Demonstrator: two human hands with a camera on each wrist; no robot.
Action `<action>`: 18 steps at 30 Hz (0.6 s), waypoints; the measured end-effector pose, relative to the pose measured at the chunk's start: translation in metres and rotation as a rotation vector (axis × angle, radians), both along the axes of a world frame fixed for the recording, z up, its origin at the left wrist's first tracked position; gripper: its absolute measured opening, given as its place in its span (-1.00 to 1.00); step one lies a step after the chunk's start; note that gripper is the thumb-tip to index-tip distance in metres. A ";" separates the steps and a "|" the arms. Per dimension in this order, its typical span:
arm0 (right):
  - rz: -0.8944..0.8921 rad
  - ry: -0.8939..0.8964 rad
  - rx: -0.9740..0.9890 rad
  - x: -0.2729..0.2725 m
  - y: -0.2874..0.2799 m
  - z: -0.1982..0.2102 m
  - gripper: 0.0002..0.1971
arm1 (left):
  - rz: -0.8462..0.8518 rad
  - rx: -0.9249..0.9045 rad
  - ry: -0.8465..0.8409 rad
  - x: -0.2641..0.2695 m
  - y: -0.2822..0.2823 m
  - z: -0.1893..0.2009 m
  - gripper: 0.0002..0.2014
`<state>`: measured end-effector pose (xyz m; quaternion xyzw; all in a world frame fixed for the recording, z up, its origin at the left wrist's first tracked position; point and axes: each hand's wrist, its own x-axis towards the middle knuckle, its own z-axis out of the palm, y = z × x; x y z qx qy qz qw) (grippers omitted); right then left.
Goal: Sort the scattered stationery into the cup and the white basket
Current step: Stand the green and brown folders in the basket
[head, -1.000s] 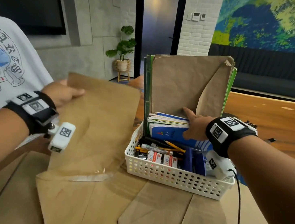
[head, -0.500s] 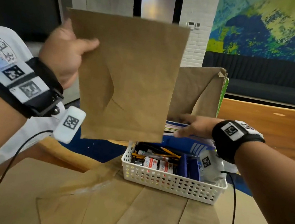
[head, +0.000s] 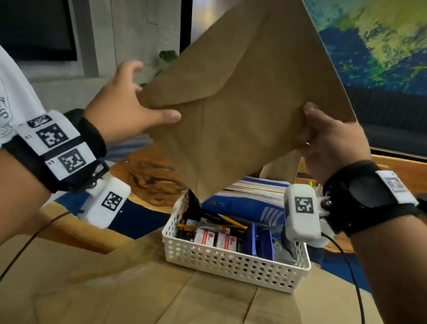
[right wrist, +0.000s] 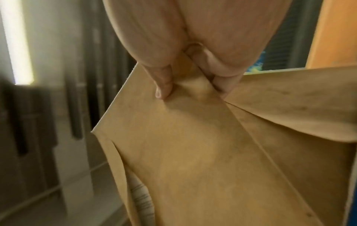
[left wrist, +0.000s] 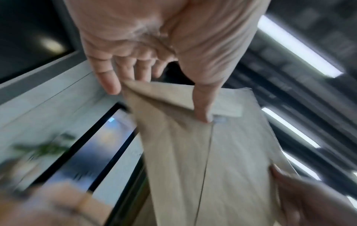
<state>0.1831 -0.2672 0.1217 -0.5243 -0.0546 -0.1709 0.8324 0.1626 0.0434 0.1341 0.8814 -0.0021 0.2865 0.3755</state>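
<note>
Hands: two, left hand (head: pixel 129 111) and right hand (head: pixel 330 142), both raised.
Envelope: one brown envelope (head: pixel 245 103) aloft, tilted like a diamond, flap closed, creased.
Left grip: thumb on the front, fingers behind, pinching the left corner.
Right grip: thumb and fingers pinching the right edge.
Basket: one white basket (head: pixel 231 264), below both hands, under the lower corner.
Table: further envelopes (head: pixel 202 314) lying flat, nearer than the basket.

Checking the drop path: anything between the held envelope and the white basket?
No free obstacle. The brown envelope, held by both hands, hangs over the white basket. The basket's back already holds upright envelopes and blue booklets, so the slot looks tight.
</note>
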 end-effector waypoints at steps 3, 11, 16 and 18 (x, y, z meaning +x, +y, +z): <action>0.152 0.160 0.242 0.006 0.001 -0.009 -0.88 | -0.091 -0.549 0.217 0.012 0.003 -0.023 0.28; 0.019 0.129 -0.242 0.024 -0.003 -0.042 -0.58 | -0.212 -0.534 -0.004 0.041 -0.020 -0.035 -0.64; 0.112 0.270 -1.533 0.036 -0.010 -0.066 -0.13 | 0.071 -0.076 -0.135 0.039 -0.012 0.005 -0.68; 0.105 0.342 -1.850 0.041 -0.003 -0.072 0.09 | 0.017 0.036 -0.188 0.035 -0.015 0.018 -0.71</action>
